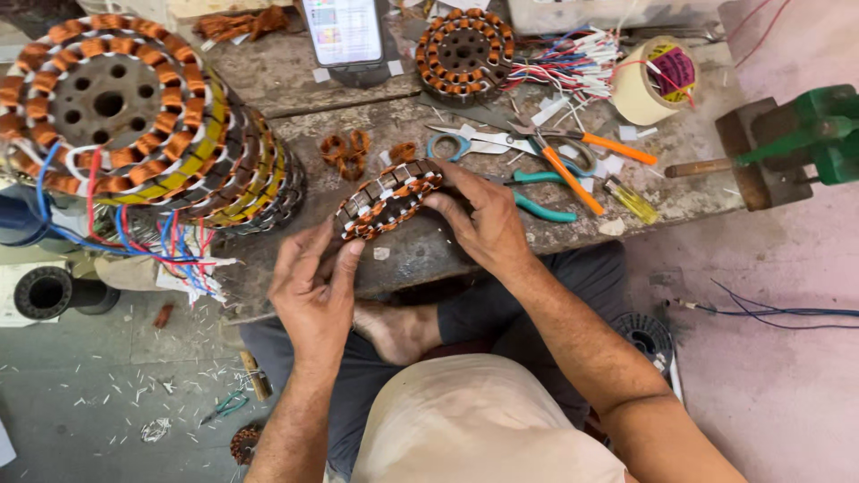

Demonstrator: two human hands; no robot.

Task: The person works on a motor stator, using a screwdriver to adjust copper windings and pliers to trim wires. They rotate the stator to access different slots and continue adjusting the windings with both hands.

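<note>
Both hands on 1 copper-wound stator (387,199), tilted at the table (376,125) edge: left hand (313,291) grips its near rim, right hand (483,219) clasps the far side. Scissors (474,143) & pliers (559,174) just beyond; stator stack (134,116) to the left.

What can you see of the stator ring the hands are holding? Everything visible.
The stator ring is a round dark metal core wound with copper-coloured coils, pale insulation strips between them. It is tilted on edge over the worn workbench, near its front edge. The left hand grips its lower left rim; the right hand holds its right side, fingers over the top. No loose leads show on it.
</note>
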